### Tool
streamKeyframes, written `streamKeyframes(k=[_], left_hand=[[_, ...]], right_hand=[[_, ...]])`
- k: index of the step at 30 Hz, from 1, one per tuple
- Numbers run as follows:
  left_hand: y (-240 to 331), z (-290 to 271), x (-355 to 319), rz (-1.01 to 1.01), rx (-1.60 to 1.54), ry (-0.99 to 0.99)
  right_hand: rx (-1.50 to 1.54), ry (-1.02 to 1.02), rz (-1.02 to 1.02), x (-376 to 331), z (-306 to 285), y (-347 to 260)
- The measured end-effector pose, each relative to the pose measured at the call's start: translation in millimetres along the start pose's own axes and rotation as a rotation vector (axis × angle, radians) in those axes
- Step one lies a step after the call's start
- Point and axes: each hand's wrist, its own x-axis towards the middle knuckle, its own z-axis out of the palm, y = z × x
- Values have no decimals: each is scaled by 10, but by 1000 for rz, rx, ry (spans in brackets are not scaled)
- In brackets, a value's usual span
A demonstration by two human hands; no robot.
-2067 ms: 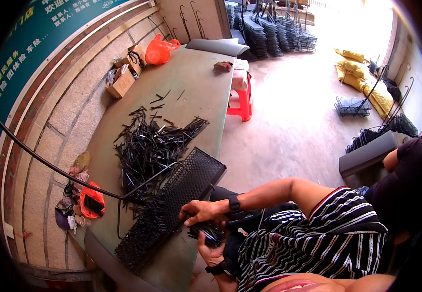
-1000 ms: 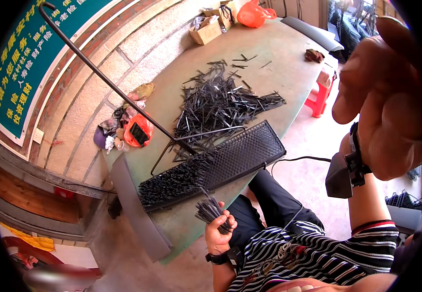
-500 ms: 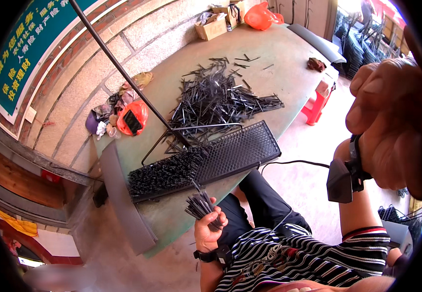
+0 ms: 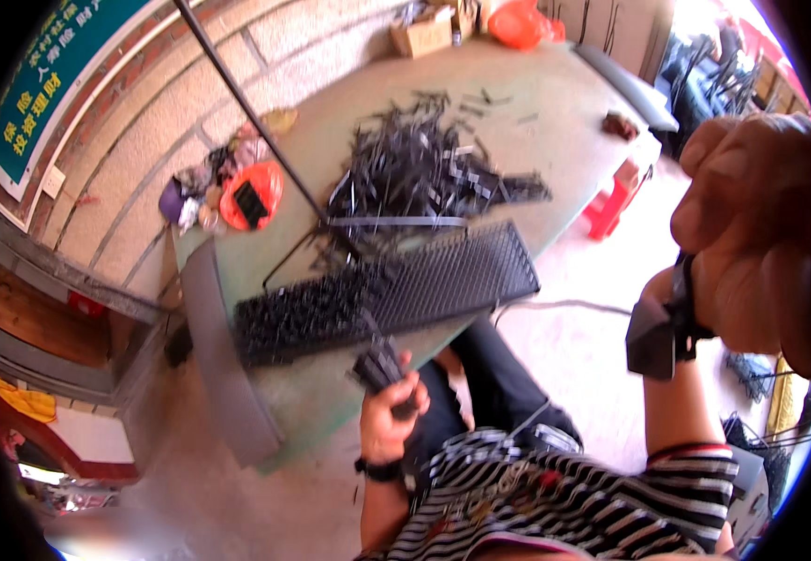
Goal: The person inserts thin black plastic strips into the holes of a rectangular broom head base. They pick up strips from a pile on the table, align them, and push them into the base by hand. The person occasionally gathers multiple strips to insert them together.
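My left hand (image 4: 387,425) is closed around a bundle of short black strips (image 4: 377,366), held just off the near edge of the table. Close above the bundle lies a long black mesh-like rack (image 4: 466,273), tilted across the tabletop. Black strips (image 4: 317,307) crowd its left part upright; the right part shows bare holes. Behind the rack spreads a loose pile of black strips (image 4: 415,173). My right hand (image 4: 752,243) is raised large at the right rim, fingers curled; whatever they grip is hidden. A black device is strapped to that wrist.
The green table (image 4: 536,112) carries an orange bag with a phone (image 4: 252,198), cardboard boxes (image 4: 421,37) and another orange bag (image 4: 525,23). A dark pole (image 4: 246,112) slants down to the rack. A grey curved sheet (image 4: 223,365) hangs at the left end; a red stool (image 4: 608,208) stands right.
The view has shifted slightly and is blurred. My left hand, still gripping the bundle, sits a little further left and higher. My right hand stays raised in nearly the same place.
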Motion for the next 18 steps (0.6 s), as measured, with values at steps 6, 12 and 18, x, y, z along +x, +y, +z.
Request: streamKeyframes(k=[6, 12, 18], left_hand=[[66, 82, 33, 50, 118, 48], [14, 40, 328, 48, 221, -128], [-14, -27, 409, 7, 164, -186]], right_hand=[[148, -108, -3, 18, 358, 44], [627, -382, 810, -614, 930, -105], [733, -908, 1317, -2017, 1867, -22]])
